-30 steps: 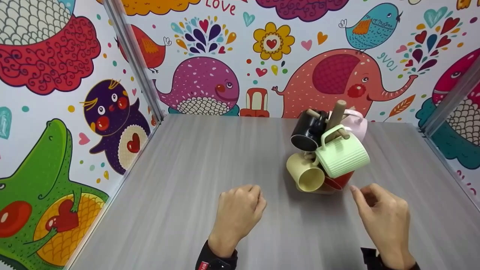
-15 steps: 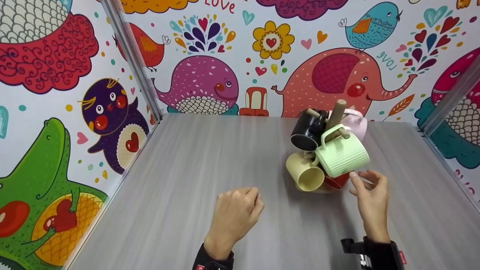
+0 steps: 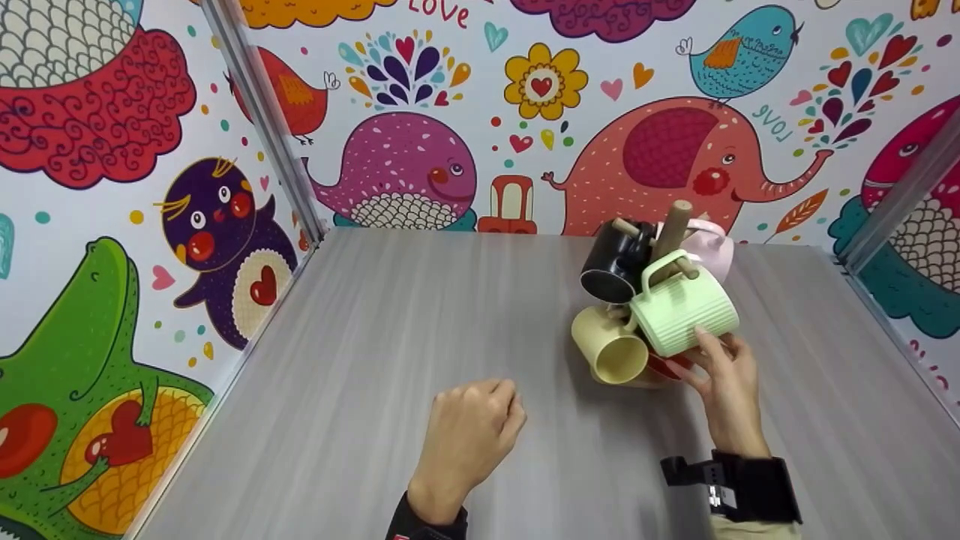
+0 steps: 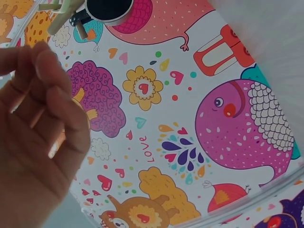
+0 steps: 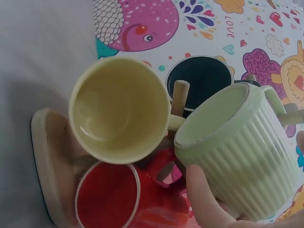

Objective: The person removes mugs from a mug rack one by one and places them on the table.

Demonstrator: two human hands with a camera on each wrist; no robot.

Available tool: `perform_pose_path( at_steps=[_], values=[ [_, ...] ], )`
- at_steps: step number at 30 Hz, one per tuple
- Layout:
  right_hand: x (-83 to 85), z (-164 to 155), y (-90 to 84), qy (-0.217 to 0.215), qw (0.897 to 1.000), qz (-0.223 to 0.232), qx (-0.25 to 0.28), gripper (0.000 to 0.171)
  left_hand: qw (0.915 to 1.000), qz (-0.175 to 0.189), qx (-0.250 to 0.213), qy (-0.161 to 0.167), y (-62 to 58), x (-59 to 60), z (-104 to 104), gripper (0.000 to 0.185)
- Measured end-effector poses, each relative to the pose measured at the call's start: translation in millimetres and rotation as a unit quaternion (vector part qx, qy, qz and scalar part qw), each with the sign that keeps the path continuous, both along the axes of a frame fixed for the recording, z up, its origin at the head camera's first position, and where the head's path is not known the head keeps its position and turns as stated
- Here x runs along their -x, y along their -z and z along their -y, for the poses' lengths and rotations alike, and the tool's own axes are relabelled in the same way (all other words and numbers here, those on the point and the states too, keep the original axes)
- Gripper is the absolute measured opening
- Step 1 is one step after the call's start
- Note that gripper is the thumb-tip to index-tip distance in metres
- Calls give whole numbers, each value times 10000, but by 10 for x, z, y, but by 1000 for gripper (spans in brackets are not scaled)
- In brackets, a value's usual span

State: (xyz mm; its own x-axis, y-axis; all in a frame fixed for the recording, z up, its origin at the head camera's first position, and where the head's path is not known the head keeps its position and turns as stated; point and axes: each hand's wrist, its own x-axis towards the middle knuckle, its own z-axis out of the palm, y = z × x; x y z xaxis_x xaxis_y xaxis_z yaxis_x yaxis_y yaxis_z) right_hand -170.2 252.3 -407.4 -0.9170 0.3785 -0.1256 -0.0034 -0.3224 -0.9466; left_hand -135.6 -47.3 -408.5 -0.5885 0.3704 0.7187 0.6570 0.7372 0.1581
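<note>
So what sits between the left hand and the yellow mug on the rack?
Nothing: in the head view, only bare grey table lies between the left hand and the yellow mug. The right hand is on the rack's far side, touching the green mug.

The green mug (image 5: pixel 247 156) looks like glazed ceramic with a soft satin sheen, its wall ribbed in vertical grooves and its rim (image 5: pixel 213 118) slightly chipped or speckled dark. The yellow mug (image 5: pixel 118 109) is smooth and faintly glossy inside, the red mug (image 5: pixel 114 199) brighter and shinier, the black mug (image 3: pixel 611 262) dark and smooth, and the pink mug (image 3: pixel 709 244) pale and smooth. The rack (image 3: pixel 673 225) carrying them is bare, matt wood, with a pale wooden base (image 5: pixel 47 161) and round pegs. The surface (image 3: pixel 420 315) is a matt grey laminate with a streaked wood-grain print. The walls (image 3: pixel 420 97) are smooth printed panels in bright colours, joined by brushed metal strips (image 3: pixel 262 112).
</note>
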Motion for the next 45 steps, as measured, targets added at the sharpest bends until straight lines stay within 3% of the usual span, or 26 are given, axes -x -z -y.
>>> perform_pose_path(
  at_steps=[4,9,15,21,30,45],
  values=[
    [34,4,21,-195,9989,-113,414,32,10000,-14,23,1,9,-5,-3,43],
    [85,16,40,-321,9966,-142,743,32,9999,6,110,39,6,-16,-18,36],
    [124,22,49,-365,9936,-168,1056,32,9985,202,227,445,-24,-40,-126,15],
    [142,-10,47,-453,9907,-170,1269,34,9950,-90,586,800,-66,-36,-300,12],
    [163,-24,73,-544,9882,-340,1389,35,9900,-61,1039,956,-73,-3,-468,17],
    [220,0,99,-595,9878,-433,1374,35,9760,-563,1791,1100,-141,-5,-734,16]
  ],
)
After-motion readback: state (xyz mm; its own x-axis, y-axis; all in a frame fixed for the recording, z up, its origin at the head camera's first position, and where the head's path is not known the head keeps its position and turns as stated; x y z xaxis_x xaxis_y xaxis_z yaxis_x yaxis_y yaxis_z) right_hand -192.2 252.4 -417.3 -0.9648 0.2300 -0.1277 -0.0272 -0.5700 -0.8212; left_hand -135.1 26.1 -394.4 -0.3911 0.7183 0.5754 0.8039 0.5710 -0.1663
